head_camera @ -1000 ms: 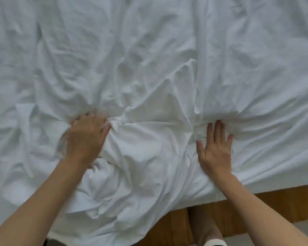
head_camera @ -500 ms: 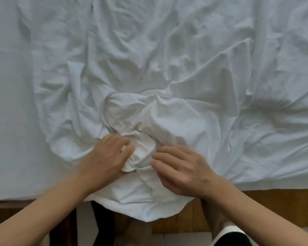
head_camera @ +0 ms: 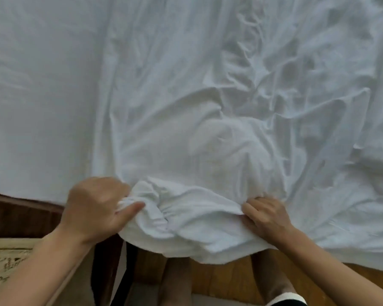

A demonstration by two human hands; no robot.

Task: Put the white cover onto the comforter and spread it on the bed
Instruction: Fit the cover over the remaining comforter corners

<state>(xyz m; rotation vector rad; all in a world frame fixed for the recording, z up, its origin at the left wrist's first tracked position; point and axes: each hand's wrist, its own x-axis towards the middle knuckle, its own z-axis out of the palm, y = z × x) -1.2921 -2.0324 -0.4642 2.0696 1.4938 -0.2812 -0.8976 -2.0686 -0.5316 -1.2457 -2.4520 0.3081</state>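
A wrinkled white cover (head_camera: 241, 102) lies over the bed, with a rounded lump under it near the front edge. A bunched roll of white fabric (head_camera: 186, 219) hangs over the bed's near edge. My left hand (head_camera: 95, 208) grips the roll's left end, fingers curled and thumb pressed into the cloth. My right hand (head_camera: 265, 217) pinches the roll's right end with curled fingers. I cannot tell the comforter from the cover in the bunched fabric.
A smooth white sheet (head_camera: 38, 107) covers the left part of the bed. The dark wooden bed frame (head_camera: 13, 215) shows at lower left, with a beige lace cloth (head_camera: 2, 261) below it. Wooden floor (head_camera: 234, 279) and my legs lie under the bed's edge.
My hands have spread apart along the bunched fabric and pulled it toward the bed's near edge. The view has shifted left, so more smooth sheet shows.
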